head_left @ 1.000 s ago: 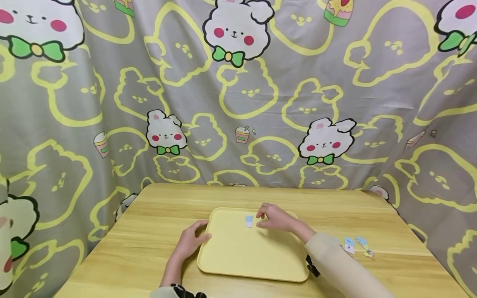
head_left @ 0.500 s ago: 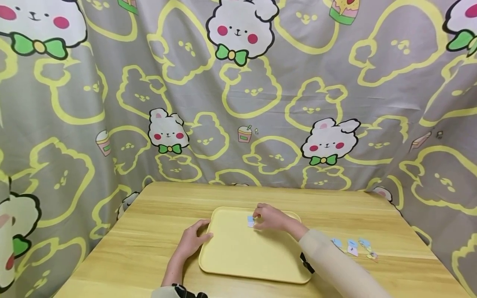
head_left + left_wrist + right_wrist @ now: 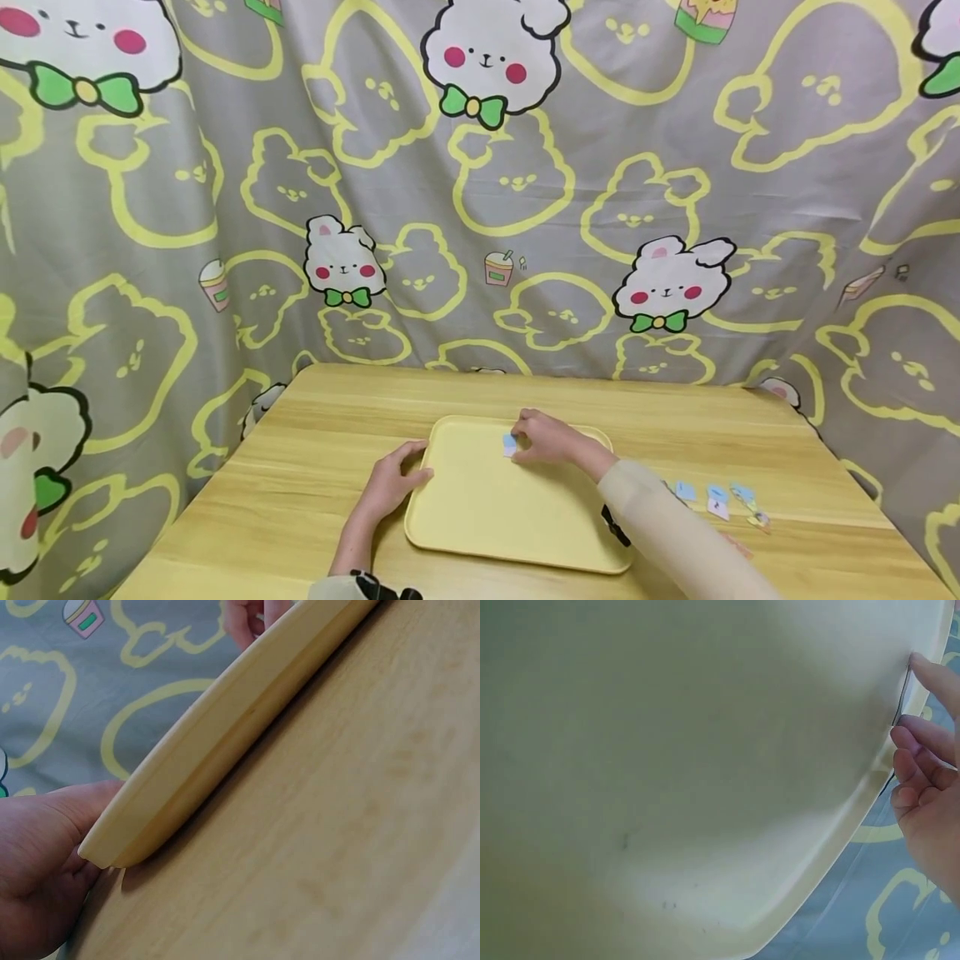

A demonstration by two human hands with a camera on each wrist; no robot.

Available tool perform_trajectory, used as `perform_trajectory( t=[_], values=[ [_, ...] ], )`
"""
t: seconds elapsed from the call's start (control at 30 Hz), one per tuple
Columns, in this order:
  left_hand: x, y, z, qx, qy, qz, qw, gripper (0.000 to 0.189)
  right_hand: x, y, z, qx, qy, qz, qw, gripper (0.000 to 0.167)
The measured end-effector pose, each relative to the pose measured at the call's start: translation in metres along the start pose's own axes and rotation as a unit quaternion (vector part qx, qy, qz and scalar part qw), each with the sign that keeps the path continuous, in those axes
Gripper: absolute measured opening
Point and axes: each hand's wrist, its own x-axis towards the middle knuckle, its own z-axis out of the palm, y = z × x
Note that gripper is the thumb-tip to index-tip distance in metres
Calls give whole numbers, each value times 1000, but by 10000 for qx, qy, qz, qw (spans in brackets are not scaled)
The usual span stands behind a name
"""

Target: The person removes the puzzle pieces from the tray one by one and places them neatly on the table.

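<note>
A pale yellow tray (image 3: pixel 480 517) lies on the wooden table. My left hand (image 3: pixel 387 482) holds its left rim, the thumb over the edge; in the left wrist view that hand (image 3: pixel 45 855) grips the tray's corner (image 3: pixel 112 851). Near the tray's far side lies a small flat piece (image 3: pixel 509 445), blue above and whitish below. Over it is my right hand (image 3: pixel 547 437), thumb and a finger at its right edge. The right wrist view has the right hand (image 3: pixel 930 765) with two fingertips at the ends of the piece's thin dark edge (image 3: pixel 902 694).
Right of the tray, several small flat pieces lie on the table, among them a blue one (image 3: pixel 686 491), a blue-and-white one (image 3: pixel 717 502) and an orange one (image 3: pixel 737 546) partly behind the right sleeve (image 3: pixel 675 525). A patterned grey curtain (image 3: pixel 420 192) hangs behind the table (image 3: pixel 360 392).
My right hand has moved left, from beside the blue-and-white piece onto its right edge. The left hand stays at the tray's rim. More pieces show beside the right sleeve.
</note>
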Motion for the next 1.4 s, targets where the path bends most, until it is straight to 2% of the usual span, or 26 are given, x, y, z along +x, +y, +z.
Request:
perform_trajectory(
  t=[0.3, 0.43, 0.6, 0.73, 1.07, 1.2, 1.4],
  values=[
    [2, 2, -1, 29, 13, -14, 10000, 46, 4, 2, 0, 121, -47, 108, 9999, 33],
    [1, 1, 0, 41, 20, -7, 10000, 46, 5, 2, 2, 115, -40, -147, 9998, 29],
    [-3, 0, 2, 28, -28, -34, 10000, 46, 3, 2, 3, -237, 77, -649, 9976, 28],
    [-6, -2, 3, -62, -88, -91, 9999, 48, -1, -1, 2, -278, 161, -820, 9961, 27],
    [-4, 0, 1, -110, -43, -126, 9999, 48, -4, -7, -7, 677, 675, -848, 9918, 26],
    [-4, 0, 1, -64, -31, -85, 9999, 47, -10, -14, -10, 1134, 956, -928, 9846, 24],
    [-3, -1, 1, 26, 17, 23, 10000, 46, -17, -24, -13, 2026, 1017, -721, 9713, 26]
  ],
)
